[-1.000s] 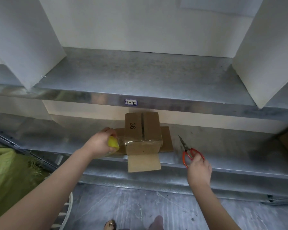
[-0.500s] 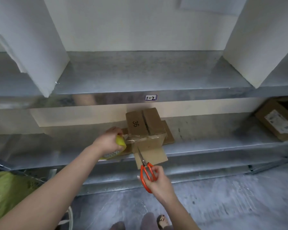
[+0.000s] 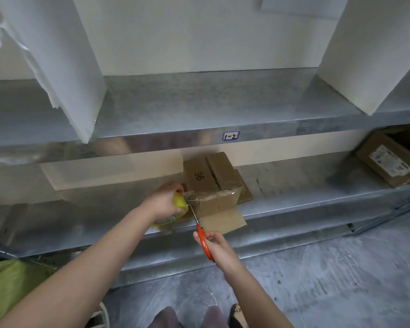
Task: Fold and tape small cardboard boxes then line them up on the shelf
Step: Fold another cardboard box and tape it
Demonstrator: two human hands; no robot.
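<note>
Cardboard box (image 3: 211,185) sits on the shelf (image 3: 294,204), left hand (image 3: 165,202) gripping the yellow tape roll (image 3: 180,201) just left of it, likely tensioning the strip (image 3: 193,196) for the orange scissors (image 3: 202,237) that the right hand (image 3: 220,248) clamps in its fingers.

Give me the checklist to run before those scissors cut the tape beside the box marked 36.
1. Tape roll gripped by the left hand: ok.
2. Tape strip stretched from the roll to the cardboard box: ok.
3. Scissors held in the right hand, blades at the strip beside the box corner: ok.
4. Left hand apart from the blade tips: cannot tell, they sit very close.
5. Front flap folded shut: not ok, it lies flat over the shelf edge.
</note>
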